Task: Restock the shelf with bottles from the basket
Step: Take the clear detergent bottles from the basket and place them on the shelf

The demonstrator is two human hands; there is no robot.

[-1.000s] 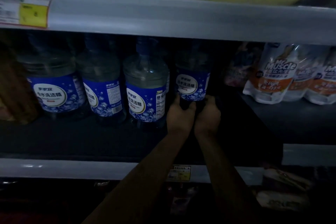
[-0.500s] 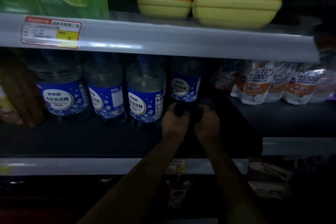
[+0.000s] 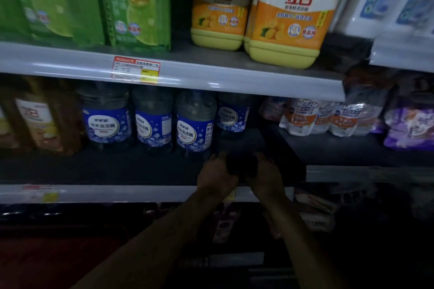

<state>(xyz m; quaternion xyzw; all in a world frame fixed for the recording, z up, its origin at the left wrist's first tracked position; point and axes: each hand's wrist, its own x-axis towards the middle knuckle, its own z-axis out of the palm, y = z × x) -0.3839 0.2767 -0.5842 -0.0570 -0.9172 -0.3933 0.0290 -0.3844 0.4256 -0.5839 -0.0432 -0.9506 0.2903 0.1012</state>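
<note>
Blue-labelled bottle (image 3: 232, 116): upright, deep on the shelf (image 3: 117, 169), behind its row-mates' line.
Left hand (image 3: 217, 176), right hand (image 3: 266, 175): just in front of that bottle, fingers (image 3: 214, 157) curled toward a dark shape (image 3: 242, 166); grip too dim to tell.
Risk: I'd say a careless knuckle could clip the neighbour bottle (image 3: 196, 122) just left of it and topple it.

Four clear blue-labelled bottles upright in row on dark shelf (image 3: 94, 166), centre frame. Leftmost bottle (image 3: 106, 122), second bottle (image 3: 152, 124) and third bottle (image 3: 195, 129) side by side. Fourth bottle (image 3: 232, 115), at right end, set farther back. Caps hidden behind shelf edge above. Dark object (image 3: 242, 166), unidentifiable in gloom, gripped between left hand (image 3: 216, 176) and right hand (image 3: 267, 176) below fourth bottle.
</note>
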